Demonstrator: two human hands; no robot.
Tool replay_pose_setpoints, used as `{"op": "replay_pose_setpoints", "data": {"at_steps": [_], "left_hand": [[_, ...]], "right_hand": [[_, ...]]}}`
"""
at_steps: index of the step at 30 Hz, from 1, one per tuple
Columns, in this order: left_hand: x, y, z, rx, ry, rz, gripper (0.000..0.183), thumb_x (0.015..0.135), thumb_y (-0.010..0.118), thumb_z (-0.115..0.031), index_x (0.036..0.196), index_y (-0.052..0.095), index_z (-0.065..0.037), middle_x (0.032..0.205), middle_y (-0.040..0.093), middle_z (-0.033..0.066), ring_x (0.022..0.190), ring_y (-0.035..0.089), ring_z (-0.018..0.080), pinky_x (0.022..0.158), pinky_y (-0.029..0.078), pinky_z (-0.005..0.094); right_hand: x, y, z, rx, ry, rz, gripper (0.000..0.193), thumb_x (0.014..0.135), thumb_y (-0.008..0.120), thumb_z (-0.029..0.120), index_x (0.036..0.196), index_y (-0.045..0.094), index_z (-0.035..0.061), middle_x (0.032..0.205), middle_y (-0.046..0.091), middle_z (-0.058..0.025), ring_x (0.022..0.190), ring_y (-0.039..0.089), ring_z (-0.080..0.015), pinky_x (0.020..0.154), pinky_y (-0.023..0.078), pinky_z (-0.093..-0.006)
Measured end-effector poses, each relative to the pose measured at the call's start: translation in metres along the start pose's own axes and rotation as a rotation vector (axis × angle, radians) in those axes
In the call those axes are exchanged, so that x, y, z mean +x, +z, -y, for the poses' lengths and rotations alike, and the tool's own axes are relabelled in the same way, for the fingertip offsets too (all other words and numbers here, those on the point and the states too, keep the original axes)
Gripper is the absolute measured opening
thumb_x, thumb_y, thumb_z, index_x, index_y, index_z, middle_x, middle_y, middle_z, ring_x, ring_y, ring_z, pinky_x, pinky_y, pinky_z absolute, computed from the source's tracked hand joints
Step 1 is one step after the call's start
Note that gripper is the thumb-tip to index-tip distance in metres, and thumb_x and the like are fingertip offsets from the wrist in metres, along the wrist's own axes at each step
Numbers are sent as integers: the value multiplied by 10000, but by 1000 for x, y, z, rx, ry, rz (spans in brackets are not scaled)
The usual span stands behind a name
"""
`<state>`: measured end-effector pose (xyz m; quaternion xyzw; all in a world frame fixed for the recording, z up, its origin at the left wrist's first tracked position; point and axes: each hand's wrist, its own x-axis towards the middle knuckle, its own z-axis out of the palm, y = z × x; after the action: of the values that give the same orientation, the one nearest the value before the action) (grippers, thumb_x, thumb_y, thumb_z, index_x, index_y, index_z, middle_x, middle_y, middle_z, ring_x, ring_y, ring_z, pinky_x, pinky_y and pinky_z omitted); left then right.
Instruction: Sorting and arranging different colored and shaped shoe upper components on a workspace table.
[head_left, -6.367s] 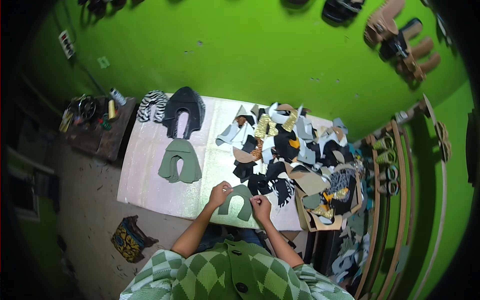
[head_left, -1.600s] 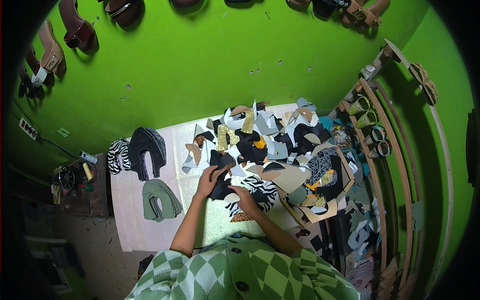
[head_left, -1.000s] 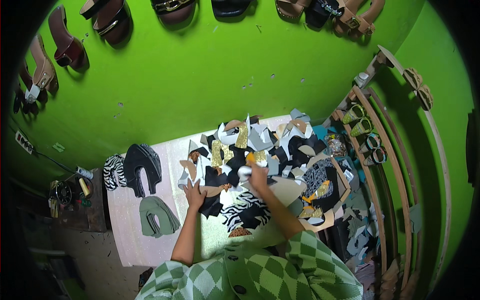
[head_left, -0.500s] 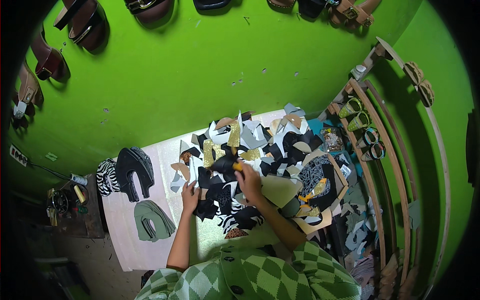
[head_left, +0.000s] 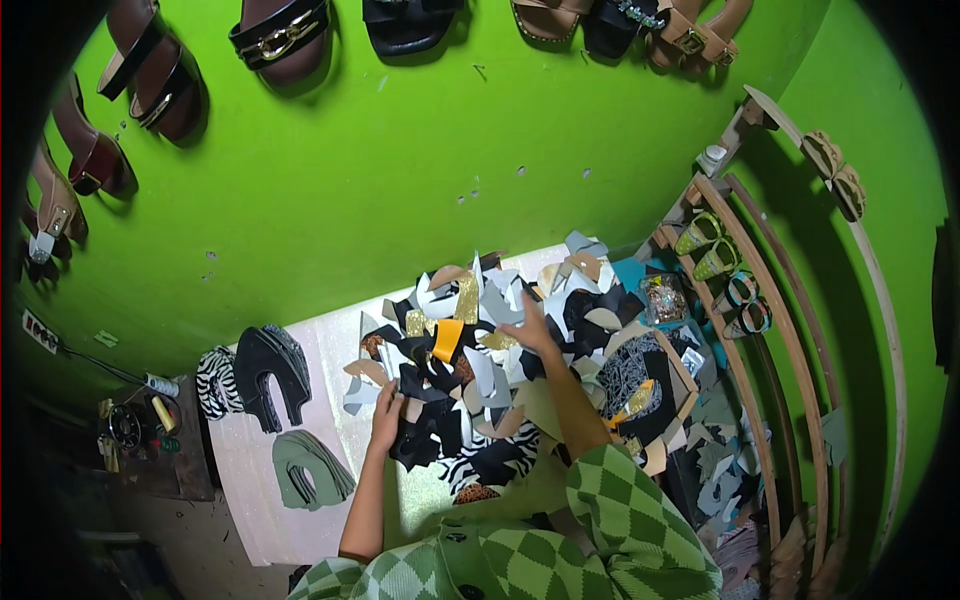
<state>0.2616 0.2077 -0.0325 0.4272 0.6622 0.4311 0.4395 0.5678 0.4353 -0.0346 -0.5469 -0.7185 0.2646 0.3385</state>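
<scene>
A heap of cut material scraps (head_left: pixel 470 385) in black, white, grey, tan, gold glitter and zebra print covers the middle of the table. At the heap's left edge, my left hand (head_left: pixel 386 420) rests with fingers stretched out against the black pieces. Further right and farther away, my right hand (head_left: pixel 535 328) reaches over the scraps, thumb apart from the fingers; its fingertips are near grey and black pieces. A bright orange piece (head_left: pixel 449 340) lies on top of the heap between my hands. Nearer me are zebra-print scraps (head_left: pixel 520 445).
Left on the table (head_left: pixel 250 520) lie stacked U-shaped pieces: black (head_left: pixel 262 375), green (head_left: pixel 297 487) and zebra-print (head_left: pixel 212 385). A clear box of small bits (head_left: pixel 664 298) stands at the right, beside a wooden rack (head_left: pixel 757 255) holding sandals. Finished sandals (head_left: pixel 283 40) hang on the green wall.
My right hand has let go of the orange piece, which now lies on the heap, and has moved right and away. Scraps in the middle have shifted. My left hand stays at the heap's left edge.
</scene>
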Motion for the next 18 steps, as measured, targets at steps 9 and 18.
{"op": "replay_pose_setpoints", "data": {"at_steps": [9,18], "left_hand": [[4,-5,-14,-244,-102,-32,475,953,388,-255,1367,390,-23,1381,406,119,1281,367,222,1069,249,298],[-6,5,-27,-295,-148,25,502,958,387,-332,1358,402,-27,1328,466,112,1241,409,209,1043,277,317]], "right_hand": [[-77,54,84,128,-305,330,384,704,636,24,1083,630,87,1076,632,-92,988,546,-299,888,435,-378],[-141,1,118,200,-221,500,404,725,572,7,1123,616,66,1038,631,-130,988,571,-273,884,436,-347]]}}
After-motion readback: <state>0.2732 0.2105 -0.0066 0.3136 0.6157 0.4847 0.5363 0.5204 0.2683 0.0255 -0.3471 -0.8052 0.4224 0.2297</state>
